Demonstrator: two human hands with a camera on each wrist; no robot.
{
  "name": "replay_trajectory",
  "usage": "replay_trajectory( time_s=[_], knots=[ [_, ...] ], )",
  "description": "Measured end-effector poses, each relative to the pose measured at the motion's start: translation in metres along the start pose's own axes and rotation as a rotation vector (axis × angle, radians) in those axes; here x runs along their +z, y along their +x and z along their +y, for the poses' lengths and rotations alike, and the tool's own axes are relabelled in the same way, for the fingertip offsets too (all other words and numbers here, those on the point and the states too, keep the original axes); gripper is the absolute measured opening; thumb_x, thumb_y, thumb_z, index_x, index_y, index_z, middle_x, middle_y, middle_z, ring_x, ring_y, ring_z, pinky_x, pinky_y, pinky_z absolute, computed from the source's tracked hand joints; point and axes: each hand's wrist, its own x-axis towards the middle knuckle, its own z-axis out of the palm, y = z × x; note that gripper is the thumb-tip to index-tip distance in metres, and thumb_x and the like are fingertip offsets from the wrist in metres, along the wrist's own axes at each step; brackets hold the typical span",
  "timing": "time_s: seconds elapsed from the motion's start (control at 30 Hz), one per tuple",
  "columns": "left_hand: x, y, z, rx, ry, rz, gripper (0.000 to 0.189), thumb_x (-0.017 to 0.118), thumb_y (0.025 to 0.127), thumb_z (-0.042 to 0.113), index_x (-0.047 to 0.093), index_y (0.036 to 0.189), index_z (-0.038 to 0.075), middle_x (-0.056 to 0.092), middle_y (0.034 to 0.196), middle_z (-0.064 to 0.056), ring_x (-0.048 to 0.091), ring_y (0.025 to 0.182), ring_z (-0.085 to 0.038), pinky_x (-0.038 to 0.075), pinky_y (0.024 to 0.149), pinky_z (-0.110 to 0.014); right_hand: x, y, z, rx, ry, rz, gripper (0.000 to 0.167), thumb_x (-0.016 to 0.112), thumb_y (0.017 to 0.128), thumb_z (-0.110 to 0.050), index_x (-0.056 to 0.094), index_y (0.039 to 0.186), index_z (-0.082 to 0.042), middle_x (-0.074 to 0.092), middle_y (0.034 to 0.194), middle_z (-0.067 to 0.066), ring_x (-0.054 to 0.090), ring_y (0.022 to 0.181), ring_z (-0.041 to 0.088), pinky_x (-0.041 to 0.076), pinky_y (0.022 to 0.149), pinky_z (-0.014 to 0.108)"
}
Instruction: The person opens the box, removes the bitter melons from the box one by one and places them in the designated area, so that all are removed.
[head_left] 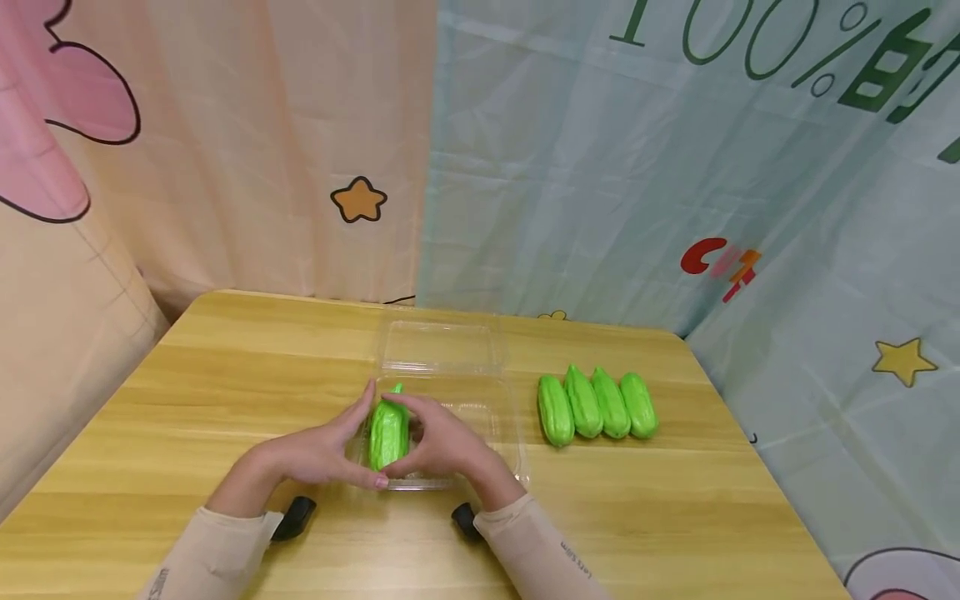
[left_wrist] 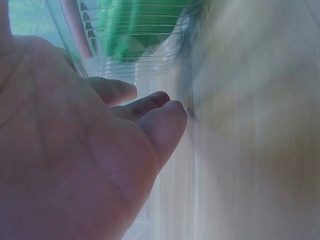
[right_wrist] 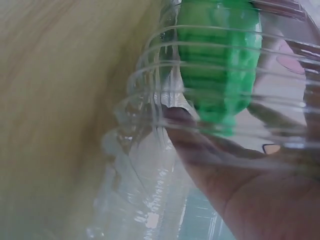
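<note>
A green ribbed vegetable (head_left: 389,435), shaped like a small cucumber with a short stem, lies lengthwise in the left part of a clear plastic clamshell box (head_left: 512,442). My right hand (head_left: 442,437) reaches over the box and holds the vegetable, thumb by its near end and index finger by its stem end. Spread wide, my left hand (head_left: 318,450) is at the box's left side, its thumb tip near the right thumb. In the left wrist view its fingers (left_wrist: 167,127) are outside the clear wall. The right wrist view shows the vegetable (right_wrist: 220,65) through the ridged plastic.
The box's clear lid (head_left: 441,343) lies folded back toward the far table edge. Several similar green vegetables (head_left: 555,411) lie in a row to the right of the box. The wooden table (head_left: 675,500) meets printed curtains (head_left: 570,192) behind.
</note>
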Motion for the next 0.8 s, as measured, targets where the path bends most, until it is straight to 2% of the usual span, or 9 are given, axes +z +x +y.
replay_trajectory(
  time_s=[0.13, 0.37, 0.8],
  knots=[
    [0.000, -0.002, 0.000, 0.005, -0.009, 0.003, 0.136, 0.084, 0.083, 0.037, -0.029, 0.154, 0.013, -0.025, 0.161, -0.024, -0.008, 0.146, -0.050, 0.006, 0.112, -0.070, 0.001, -0.001, -0.001, -0.027, 0.024, 0.017, 0.099, 0.092, 0.071, -0.003, 0.039, 0.155, -0.009, 0.044, 0.149, 0.008, 0.051, 0.128, 0.022, 0.048, 0.097, 0.025],
    [0.003, -0.003, 0.000, 0.016, -0.006, 0.007, 0.137, 0.085, 0.082, 0.037, -0.029, 0.154, 0.012, -0.022, 0.160, -0.026, -0.006, 0.146, -0.051, 0.007, 0.112, -0.070, 0.001, -0.004, 0.000, 0.025, 0.053, 0.031, 0.098, 0.093, 0.068, -0.001, 0.044, 0.152, -0.014, 0.042, 0.147, 0.010, 0.059, 0.119, 0.032, 0.054, 0.085, 0.023],
    [0.002, -0.002, 0.001, -0.008, 0.012, 0.010, 0.136, 0.085, 0.082, 0.037, -0.027, 0.155, 0.011, -0.021, 0.161, -0.027, -0.007, 0.146, -0.051, 0.009, 0.111, -0.071, -0.017, -0.012, -0.006, -0.002, 0.121, 0.032, 0.100, 0.095, 0.067, -0.003, 0.044, 0.152, -0.017, 0.046, 0.146, 0.006, 0.058, 0.119, 0.029, 0.053, 0.089, 0.024]
  ],
)
